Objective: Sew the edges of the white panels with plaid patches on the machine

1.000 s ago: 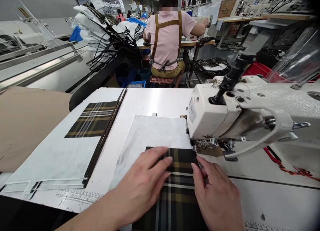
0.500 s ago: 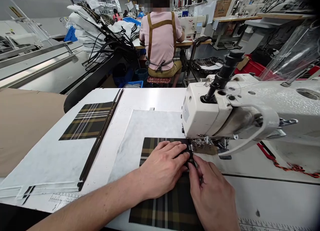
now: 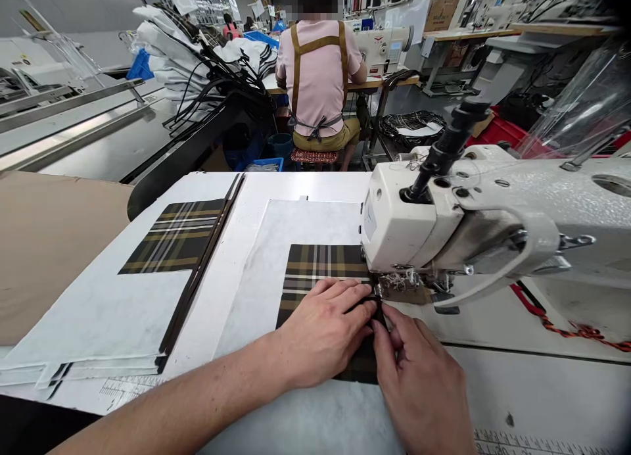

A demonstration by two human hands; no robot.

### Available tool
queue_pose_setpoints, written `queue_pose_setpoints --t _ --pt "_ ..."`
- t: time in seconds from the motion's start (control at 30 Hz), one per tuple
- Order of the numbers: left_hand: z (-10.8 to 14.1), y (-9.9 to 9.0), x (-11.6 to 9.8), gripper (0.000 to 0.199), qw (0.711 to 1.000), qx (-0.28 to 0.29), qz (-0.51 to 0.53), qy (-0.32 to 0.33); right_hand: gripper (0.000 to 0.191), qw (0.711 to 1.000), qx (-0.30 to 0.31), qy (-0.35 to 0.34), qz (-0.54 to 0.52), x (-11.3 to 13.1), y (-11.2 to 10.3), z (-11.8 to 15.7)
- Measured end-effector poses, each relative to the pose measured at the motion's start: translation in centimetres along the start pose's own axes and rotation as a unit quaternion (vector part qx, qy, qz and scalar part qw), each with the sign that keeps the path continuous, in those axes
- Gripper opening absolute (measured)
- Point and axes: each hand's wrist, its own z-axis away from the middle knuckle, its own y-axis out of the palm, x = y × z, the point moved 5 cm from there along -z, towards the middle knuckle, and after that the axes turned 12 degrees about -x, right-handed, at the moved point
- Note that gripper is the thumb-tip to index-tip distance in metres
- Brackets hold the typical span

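Observation:
A plaid fabric piece [image 3: 308,271] lies on a white sheet [image 3: 251,290], its right edge under the needle area of a white sewing machine [image 3: 394,228]. My left hand [image 3: 325,333] rests flat over the plaid, fingers stretched toward the presser foot. Just right of those fingertips, my right hand [image 3: 426,376] pinches a dark fabric strip [image 3: 379,308] along the edge between thumb and forefinger. The needle itself is hidden by the machine head and loose threads.
At left lies a stack of white sheets [image 3: 108,317] with a plaid patch [image 3: 172,238] and dark edging. A co-worker [image 3: 318,80] sits ahead at another machine. An orange-black cord [image 3: 566,327] lies at right, under the machine arm.
The plaid piece and white sheet have slid away from me past the machine head. White sheet now shows below the plaid's near edge. Both hands stay nearly in place.

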Motion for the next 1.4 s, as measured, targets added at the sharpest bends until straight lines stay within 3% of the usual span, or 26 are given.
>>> queue_pose_setpoints --t 0.47,1.4 --pt "0.02 0.18 0.42 0.032 0.999 -0.043 -0.013 0.021 0.034 1.0 0.005 0.008 -0.006 -0.04 -0.04 -0.23" --pt "0.15 0.06 0.28 0.029 0.997 -0.066 -0.015 0.043 0.042 1.0 0.005 -0.001 0.006 0.16 0.08 -0.07"
